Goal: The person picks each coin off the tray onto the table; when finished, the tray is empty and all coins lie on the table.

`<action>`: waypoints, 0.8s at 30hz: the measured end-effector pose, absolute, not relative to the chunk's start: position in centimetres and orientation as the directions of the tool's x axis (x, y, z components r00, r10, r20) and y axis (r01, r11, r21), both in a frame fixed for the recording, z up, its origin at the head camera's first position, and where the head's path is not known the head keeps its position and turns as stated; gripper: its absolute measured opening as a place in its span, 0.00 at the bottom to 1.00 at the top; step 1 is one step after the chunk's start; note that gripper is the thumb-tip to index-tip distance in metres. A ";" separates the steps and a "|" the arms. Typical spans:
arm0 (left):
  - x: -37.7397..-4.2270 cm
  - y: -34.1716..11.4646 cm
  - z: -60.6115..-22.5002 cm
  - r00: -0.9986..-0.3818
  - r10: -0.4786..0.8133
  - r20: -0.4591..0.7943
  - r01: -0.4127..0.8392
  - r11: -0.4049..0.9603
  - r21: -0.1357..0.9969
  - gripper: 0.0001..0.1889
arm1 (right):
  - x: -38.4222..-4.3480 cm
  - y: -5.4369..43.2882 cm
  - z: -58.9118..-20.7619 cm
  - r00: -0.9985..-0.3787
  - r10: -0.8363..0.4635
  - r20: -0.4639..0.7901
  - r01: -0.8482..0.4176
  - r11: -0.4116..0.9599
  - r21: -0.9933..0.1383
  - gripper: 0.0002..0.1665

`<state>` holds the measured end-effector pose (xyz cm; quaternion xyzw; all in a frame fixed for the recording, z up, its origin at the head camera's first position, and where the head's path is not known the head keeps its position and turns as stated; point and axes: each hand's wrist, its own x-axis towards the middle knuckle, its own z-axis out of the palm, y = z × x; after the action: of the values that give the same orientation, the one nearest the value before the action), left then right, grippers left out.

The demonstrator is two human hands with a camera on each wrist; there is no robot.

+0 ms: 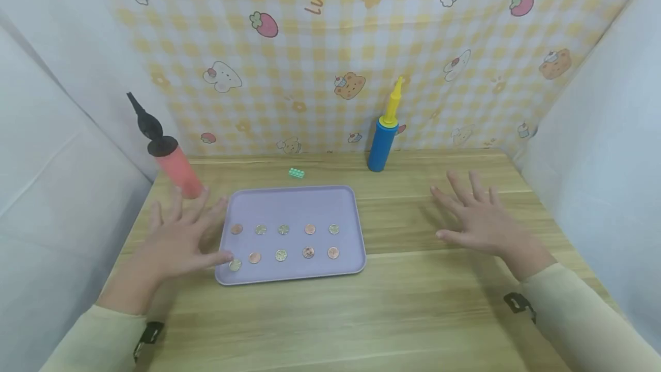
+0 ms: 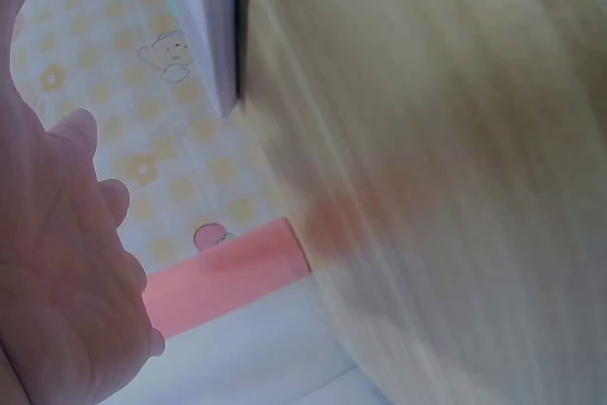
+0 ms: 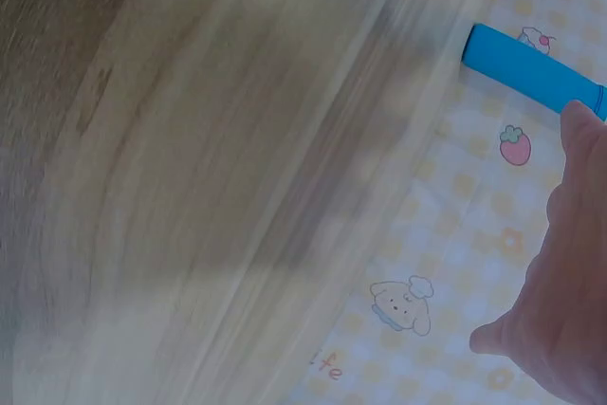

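My left hand (image 1: 178,240) is spread over the left end of a lilac tray (image 1: 294,205), its thumb overlapping the tray's rim near a coin (image 1: 234,265) in the head view. Nothing is in its grasp. Two rows of copper and silver coins lie on the tray. Over the right part of the wooden table, my right hand (image 1: 482,223) has its fingers spread and holds nothing. A red hand pump (image 1: 181,171) with a black nozzle stands beyond the left fingertips. The blue hand pump (image 1: 381,148) with a yellow nozzle stands between the tray and the right hand, farther back.
A small green toy brick (image 1: 296,173) lies behind the tray. Yellow checked cloth (image 1: 310,102) hangs along the back edge of the table (image 1: 392,314). White cloth closes in the left side (image 1: 62,148) and the right side.
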<state>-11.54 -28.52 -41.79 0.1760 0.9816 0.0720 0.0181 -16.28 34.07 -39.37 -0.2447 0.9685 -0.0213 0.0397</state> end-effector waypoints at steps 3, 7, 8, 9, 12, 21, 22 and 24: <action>-11.6 -28.3 -42.2 -0.931 0.363 -0.017 0.357 0.923 0.145 0.61 | -16.4 33.9 -39.8 -0.876 -0.476 -0.075 -0.472 0.879 -0.062 0.55; -11.6 -27.9 -42.3 -0.928 0.373 -0.006 0.367 0.917 0.158 0.60 | -16.6 33.7 -40.2 -0.874 -0.479 -0.084 -0.476 0.878 -0.059 0.56; -11.6 -27.9 -42.2 -0.928 0.374 0.000 0.368 0.915 0.163 0.59 | -16.6 33.6 -40.3 -0.873 -0.481 -0.085 -0.477 0.877 -0.060 0.56; -11.6 -27.8 -42.3 -0.927 0.374 0.005 0.370 0.914 0.168 0.59 | -16.7 33.5 -40.4 -0.871 -0.484 -0.087 -0.480 0.875 -0.061 0.56; -11.7 -27.9 -42.3 -0.928 0.372 0.011 0.367 0.910 0.192 0.59 | -16.9 33.0 -40.7 -0.862 -0.500 -0.081 -0.495 0.866 -0.074 0.56; -11.3 -27.8 -43.8 -0.916 0.381 0.122 0.385 0.755 0.530 0.55 | -17.3 30.3 -43.0 -0.829 -0.556 0.061 -0.522 0.730 -0.440 0.42; -11.2 -27.7 -44.0 -0.914 0.381 0.140 0.388 0.720 0.576 0.54 | -17.3 29.8 -43.1 -0.828 -0.555 0.073 -0.508 0.691 -0.515 0.39; -11.0 -27.5 -44.2 -0.913 0.375 0.161 0.385 0.659 0.647 0.53 | -17.3 28.7 -43.3 -0.835 -0.544 0.086 -0.461 0.605 -0.649 0.32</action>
<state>-10.95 -27.52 -44.24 0.2088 0.9106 0.3566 -0.0068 -17.30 28.68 -43.28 -0.2812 0.8939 -0.3440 0.0600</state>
